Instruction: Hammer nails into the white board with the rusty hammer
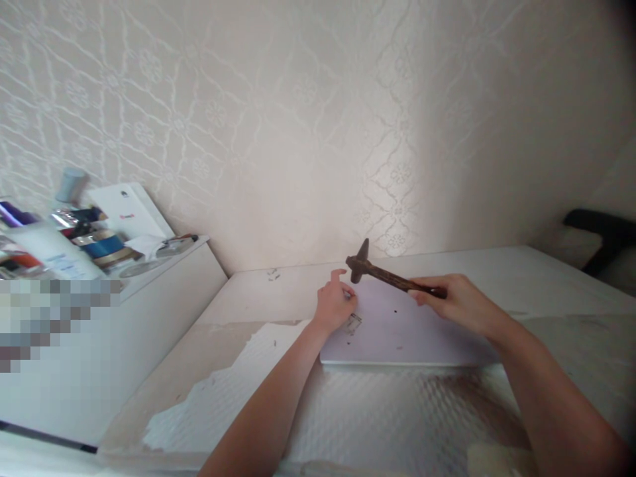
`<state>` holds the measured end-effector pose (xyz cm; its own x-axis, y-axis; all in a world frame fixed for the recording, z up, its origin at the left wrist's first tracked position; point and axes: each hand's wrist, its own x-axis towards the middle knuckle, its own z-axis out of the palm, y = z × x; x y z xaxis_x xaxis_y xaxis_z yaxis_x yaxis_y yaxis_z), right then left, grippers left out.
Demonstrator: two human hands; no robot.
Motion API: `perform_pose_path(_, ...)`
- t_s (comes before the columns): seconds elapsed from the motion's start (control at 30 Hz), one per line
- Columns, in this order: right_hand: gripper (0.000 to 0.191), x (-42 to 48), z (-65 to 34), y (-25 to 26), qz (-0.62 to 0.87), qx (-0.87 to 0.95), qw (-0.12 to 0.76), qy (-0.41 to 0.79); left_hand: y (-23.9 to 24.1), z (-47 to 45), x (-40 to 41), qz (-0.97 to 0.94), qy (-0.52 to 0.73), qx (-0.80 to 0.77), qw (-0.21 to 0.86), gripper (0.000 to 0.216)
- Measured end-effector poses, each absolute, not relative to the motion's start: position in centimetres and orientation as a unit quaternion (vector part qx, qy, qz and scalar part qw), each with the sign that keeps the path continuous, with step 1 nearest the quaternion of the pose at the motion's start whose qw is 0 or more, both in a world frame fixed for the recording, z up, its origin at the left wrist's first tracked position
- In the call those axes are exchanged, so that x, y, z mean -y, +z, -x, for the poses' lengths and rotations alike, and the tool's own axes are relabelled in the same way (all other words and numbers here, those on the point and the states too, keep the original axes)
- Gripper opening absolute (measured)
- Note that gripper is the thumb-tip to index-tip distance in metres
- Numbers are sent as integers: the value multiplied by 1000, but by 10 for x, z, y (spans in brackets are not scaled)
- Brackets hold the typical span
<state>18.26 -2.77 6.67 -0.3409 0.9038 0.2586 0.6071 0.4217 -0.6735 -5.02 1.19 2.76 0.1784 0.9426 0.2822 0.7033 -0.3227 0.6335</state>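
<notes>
My right hand (pixel 460 303) is closed round the wooden handle of a small dark hammer (pixel 377 270), whose head is raised just above a white board (pixel 407 334) lying flat on the table. My left hand (pixel 335 303) rests on the board's left part, fingers pinched together under the hammer head, on something too small to make out. Small dark specks, perhaps nails, lie on the board by that hand.
The table top (pixel 497 265) is white with worn, peeling patches at the front left. To the left stands a lower white cabinet (pixel 149 311) crowded with bottles, tape rolls and papers. A patterned wall rises behind. A dark chair back (pixel 603 228) shows at the far right.
</notes>
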Motion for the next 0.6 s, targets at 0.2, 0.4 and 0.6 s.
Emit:
perform_pose_path(0.2, 34, 27, -183, 66, 481, 793, 290, 235, 29, 50, -12, -745, 322, -555, 181, 54)
perform_pose_path(0.4, 34, 25, -184, 63, 478, 795, 285, 240, 31, 49, -11, -742, 317, -561, 183, 54)
perform_pose_path(0.6, 33, 26, -183, 64, 481, 787, 306, 234, 30, 49, -11, -745, 322, -555, 181, 54)
